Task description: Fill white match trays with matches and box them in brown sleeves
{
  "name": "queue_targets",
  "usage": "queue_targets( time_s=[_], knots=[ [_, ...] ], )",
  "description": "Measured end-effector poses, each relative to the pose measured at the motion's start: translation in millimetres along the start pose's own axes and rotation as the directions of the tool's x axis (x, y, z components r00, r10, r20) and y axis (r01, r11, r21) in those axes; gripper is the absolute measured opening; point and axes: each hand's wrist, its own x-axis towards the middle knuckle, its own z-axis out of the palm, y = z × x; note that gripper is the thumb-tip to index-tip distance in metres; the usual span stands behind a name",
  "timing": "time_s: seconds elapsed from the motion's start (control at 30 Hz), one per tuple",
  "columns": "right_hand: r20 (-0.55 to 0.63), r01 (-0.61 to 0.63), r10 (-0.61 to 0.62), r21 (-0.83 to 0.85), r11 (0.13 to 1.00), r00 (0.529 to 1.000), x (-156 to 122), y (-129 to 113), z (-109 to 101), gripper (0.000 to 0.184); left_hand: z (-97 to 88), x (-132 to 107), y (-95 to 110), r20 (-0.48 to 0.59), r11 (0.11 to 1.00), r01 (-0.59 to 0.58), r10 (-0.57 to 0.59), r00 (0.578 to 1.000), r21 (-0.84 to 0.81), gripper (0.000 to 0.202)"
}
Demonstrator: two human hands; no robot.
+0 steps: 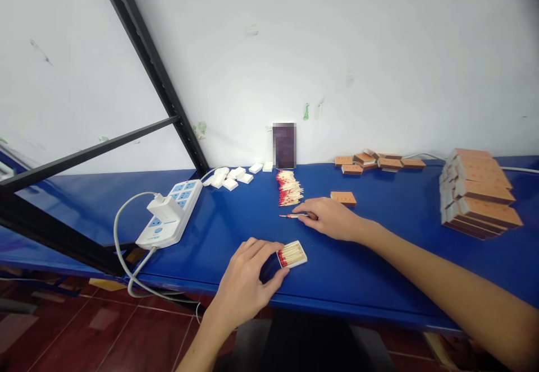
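Note:
My left hand (248, 279) rests near the front edge of the blue table (379, 271), its fingers closed around the end of a small open matchbox tray (292, 254) filled with red-tipped matches. My right hand (328, 217) lies farther back, pinching a few matches (290, 215) flat against the table. Just behind them is a loose pile of matches (287, 188). One orange matchbox sleeve (343, 197) lies right beside my right hand.
White inner trays (231, 179) lie at the back left, next to a white power strip (170, 215) with a plugged charger and cable. Orange matchboxes (379, 162) line the wall; a taller stack (478, 192) stands at the right. A black metal frame (138, 46) slants on the left.

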Motion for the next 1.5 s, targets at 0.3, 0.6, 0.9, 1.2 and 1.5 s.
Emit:
queue_targets(
  time_s=[0.3,0.6,0.9,1.2,1.5],
  knots=[
    [0.075,-0.128,0.136,-0.101,0.987,0.988,-1.6,11.4,-15.8,0.012,0.7,0.9,-0.6,0.004,1.0,-0.004,0.004,1.0,0.01,0.023],
    [0.146,-0.178,0.229,-0.3,0.937,0.962,-6.5,18.0,-18.2,0.021,-0.3,0.9,1.2,0.013,1.0,-0.014,0.014,1.0,0.006,0.022],
    [0.062,0.01,0.01,-0.321,0.947,0.998,12.8,0.5,1.7,0.031,-0.1,1.5,1.2,0.02,1.0,-0.004,0.004,1.0,0.012,0.021],
    [-0.038,-0.026,0.021,-0.139,0.99,0.999,8.4,-10.1,2.3,0.032,0.1,0.9,1.1,0.016,1.0,-0.013,0.013,1.0,0.007,0.021],
    [0.058,0.059,-0.048,-0.209,0.976,0.997,10.6,-28.4,10.4,0.041,1.6,0.8,-0.1,0.023,1.0,-0.004,0.004,1.0,0.006,0.022]
  ],
)
